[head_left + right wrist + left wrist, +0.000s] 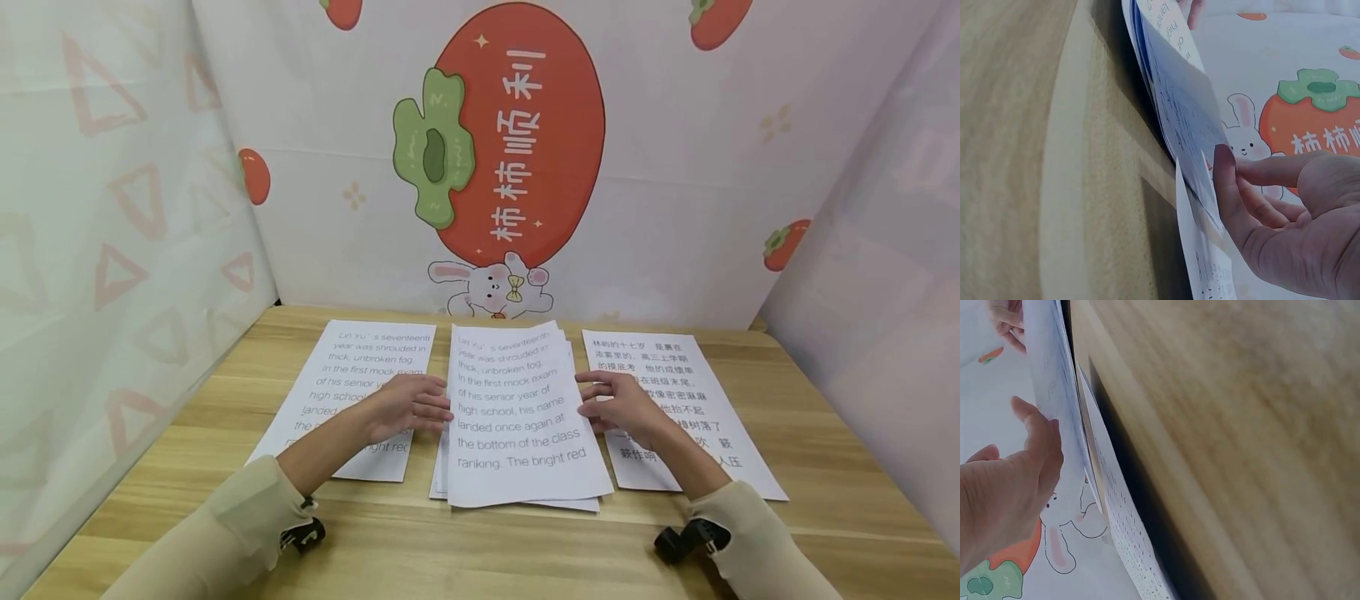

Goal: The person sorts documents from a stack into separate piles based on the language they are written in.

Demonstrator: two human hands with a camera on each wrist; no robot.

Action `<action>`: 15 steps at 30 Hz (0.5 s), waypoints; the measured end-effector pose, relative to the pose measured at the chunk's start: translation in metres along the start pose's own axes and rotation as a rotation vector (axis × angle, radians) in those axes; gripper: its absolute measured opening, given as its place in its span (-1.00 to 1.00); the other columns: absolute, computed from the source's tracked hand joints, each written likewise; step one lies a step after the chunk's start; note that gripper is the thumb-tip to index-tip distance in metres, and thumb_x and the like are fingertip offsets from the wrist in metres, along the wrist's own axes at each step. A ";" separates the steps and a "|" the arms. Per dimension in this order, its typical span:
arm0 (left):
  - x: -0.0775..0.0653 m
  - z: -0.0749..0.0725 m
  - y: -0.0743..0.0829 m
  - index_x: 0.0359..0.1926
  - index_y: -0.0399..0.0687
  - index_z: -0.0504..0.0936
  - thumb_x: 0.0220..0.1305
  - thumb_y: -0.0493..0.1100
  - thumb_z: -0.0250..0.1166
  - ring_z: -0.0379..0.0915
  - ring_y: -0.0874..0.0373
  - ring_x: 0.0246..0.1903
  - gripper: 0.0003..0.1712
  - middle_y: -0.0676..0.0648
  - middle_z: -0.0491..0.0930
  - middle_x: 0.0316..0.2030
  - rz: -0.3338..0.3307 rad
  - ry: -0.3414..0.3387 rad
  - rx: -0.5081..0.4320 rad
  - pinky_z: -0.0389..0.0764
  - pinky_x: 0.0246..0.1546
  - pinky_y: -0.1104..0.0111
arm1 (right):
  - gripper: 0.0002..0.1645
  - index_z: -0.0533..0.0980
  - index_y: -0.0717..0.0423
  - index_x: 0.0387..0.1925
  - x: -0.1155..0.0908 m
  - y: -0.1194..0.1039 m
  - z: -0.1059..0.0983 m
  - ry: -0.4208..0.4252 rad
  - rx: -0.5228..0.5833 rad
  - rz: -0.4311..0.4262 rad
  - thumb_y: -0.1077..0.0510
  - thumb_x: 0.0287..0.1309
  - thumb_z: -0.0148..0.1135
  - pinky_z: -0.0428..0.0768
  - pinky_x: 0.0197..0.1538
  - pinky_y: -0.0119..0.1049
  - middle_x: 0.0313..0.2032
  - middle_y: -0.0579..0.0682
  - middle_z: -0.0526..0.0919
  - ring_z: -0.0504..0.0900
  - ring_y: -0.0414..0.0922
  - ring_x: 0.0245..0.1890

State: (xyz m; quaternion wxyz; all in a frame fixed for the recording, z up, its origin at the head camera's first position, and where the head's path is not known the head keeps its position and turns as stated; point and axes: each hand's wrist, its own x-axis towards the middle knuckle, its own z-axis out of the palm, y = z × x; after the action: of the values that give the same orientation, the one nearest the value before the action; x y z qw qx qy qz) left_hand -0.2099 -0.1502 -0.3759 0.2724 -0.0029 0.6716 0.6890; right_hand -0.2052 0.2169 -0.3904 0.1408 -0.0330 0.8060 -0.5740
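In the middle of the table lies a small stack of printed sheets, its top page in English and slightly curled, with lower sheets sticking out unevenly. At its left edge is my left hand, fingers loosely extended toward the paper and gripping nothing. My right hand is at the opposite edge, its fingers loosely bent beside the pages. The right wrist view has these right fingertips close to the paper's edge; whether they touch it is unclear. The left wrist view shows the left hand beside the stack's side.
Another English sheet lies to the left, partly under my left forearm. To the right is a sheet with Chinese text, partly covered by my right arm. A printed cloth backdrop stands behind the wooden table.
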 end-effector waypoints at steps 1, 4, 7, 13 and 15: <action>0.000 0.000 0.000 0.45 -0.50 0.20 0.60 -0.24 -0.02 0.67 -0.01 -0.08 -0.44 -0.48 0.47 0.21 0.002 -0.001 0.014 0.74 0.05 0.16 | -0.25 0.30 0.38 0.44 0.000 0.000 0.000 0.000 0.001 0.002 0.44 0.23 0.29 0.78 -0.29 -0.24 -0.13 0.15 0.67 0.73 -0.10 -0.29; 0.000 0.003 0.001 0.43 -0.49 0.25 0.55 -0.26 0.04 0.66 0.04 -0.14 -0.45 -0.39 0.55 0.13 0.003 0.017 0.063 0.75 -0.04 0.22 | -0.26 0.32 0.38 0.42 -0.001 -0.001 0.001 0.004 -0.002 0.008 0.44 0.23 0.30 0.77 -0.32 -0.24 -0.14 0.13 0.67 0.73 -0.10 -0.31; 0.000 0.005 0.001 0.37 -0.45 0.36 0.48 -0.31 0.14 0.66 0.07 -0.20 -0.48 -0.25 0.67 -0.05 -0.001 0.060 0.128 0.73 -0.14 0.29 | -0.26 0.33 0.38 0.42 -0.003 -0.002 0.001 0.002 -0.001 0.012 0.43 0.22 0.31 0.77 -0.34 -0.24 -0.16 0.12 0.64 0.72 -0.10 -0.31; -0.001 0.009 -0.002 0.30 -0.42 0.43 0.36 -0.37 0.26 0.70 0.06 -0.30 -0.48 -0.21 0.72 -0.23 0.021 0.100 0.175 0.74 -0.27 0.31 | -0.29 0.35 0.36 0.40 -0.005 -0.003 0.002 -0.011 0.014 -0.001 0.44 0.21 0.31 0.77 -0.35 -0.24 -0.22 0.09 0.59 0.67 -0.12 -0.32; -0.001 0.010 -0.002 0.29 -0.44 0.42 0.36 -0.39 0.26 0.71 0.03 -0.31 -0.50 -0.25 0.71 -0.22 0.020 0.099 0.167 0.77 -0.27 0.27 | -0.29 0.35 0.36 0.39 -0.005 -0.004 0.002 -0.022 0.019 -0.008 0.43 0.22 0.31 0.77 -0.34 -0.24 -0.23 0.08 0.58 0.67 -0.12 -0.32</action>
State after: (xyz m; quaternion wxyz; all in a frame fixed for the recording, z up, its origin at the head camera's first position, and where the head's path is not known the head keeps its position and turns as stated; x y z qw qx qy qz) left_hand -0.2044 -0.1410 -0.3769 0.2314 -0.0074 0.7392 0.6324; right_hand -0.2002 0.2145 -0.3866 0.1478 -0.0413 0.7987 -0.5818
